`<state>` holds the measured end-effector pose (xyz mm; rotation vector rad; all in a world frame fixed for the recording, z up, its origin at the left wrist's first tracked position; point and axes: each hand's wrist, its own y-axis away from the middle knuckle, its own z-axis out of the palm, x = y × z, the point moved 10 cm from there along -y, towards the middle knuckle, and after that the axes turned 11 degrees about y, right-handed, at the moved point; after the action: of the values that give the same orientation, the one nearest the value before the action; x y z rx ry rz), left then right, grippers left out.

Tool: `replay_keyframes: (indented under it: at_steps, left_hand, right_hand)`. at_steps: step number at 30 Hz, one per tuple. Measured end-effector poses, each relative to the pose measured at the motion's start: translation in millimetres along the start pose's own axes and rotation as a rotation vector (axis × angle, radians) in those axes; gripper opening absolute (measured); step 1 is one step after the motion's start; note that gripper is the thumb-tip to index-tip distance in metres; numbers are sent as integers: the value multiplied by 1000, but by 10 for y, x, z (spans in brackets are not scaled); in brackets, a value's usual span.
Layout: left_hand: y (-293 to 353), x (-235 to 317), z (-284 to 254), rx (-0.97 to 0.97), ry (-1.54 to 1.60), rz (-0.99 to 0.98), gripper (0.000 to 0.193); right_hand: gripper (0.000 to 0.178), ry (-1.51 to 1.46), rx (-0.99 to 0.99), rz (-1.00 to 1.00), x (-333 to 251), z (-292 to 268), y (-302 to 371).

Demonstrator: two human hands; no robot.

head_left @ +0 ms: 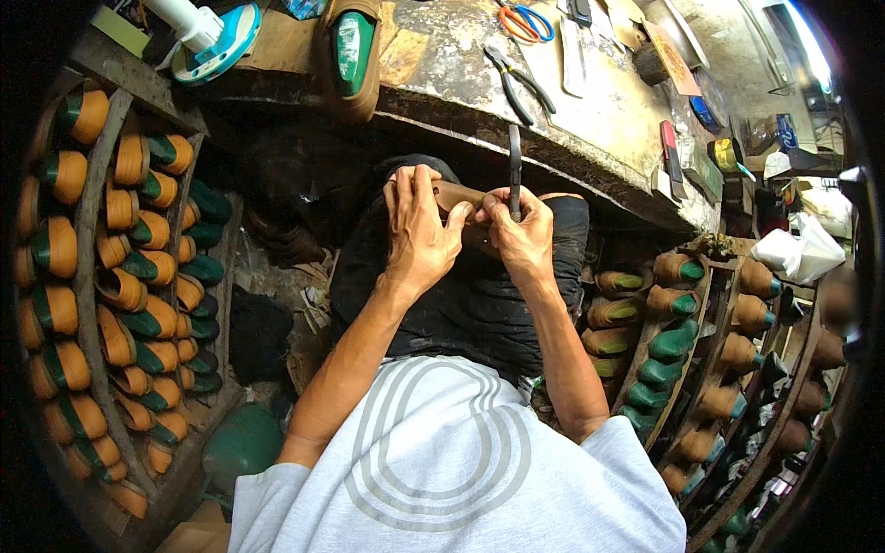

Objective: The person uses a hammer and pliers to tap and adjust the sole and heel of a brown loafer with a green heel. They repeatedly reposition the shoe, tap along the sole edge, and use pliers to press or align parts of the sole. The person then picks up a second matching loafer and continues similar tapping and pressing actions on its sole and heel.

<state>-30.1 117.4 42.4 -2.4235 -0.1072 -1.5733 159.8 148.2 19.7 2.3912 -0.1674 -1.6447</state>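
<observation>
Over my lap, my left hand [419,226] is closed around a brown leather shoe piece [456,196], thumb against its near side. Most of the piece is hidden behind my fingers. At its right end, my right hand [521,230] pinches close to the edge with thumb and finger. A narrow dark metal tool [515,161] rises upright from that same hand; its kind cannot be made out, and its lower part is covered by my fingers. On the bench edge above stands a brown shoe [350,55] with a green inside.
Pliers [518,83], orange-and-blue scissors [525,24] and a knife-like blade [572,60] lie on the worn bench [442,55]. Wooden racks of brown and green shoes flank me at left [106,249] and right [710,369]. A white-and-teal round stand [217,46] is at the upper left.
</observation>
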Motion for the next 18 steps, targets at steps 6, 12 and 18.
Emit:
replay_keyframes:
  at_steps: [6,12,18]
  left_hand:
    - [12,3,-14,5,12,9,52]
    - [-6,-1,7,8,18,6,52]
    - [-52,-27,-1,-21,22,-29,52]
  right_hand:
    - [12,29,22,-28,58,33,38]
    - [16,108,82,-81,-22,43,33]
    - [34,-84,-134,45,-69,40,430]
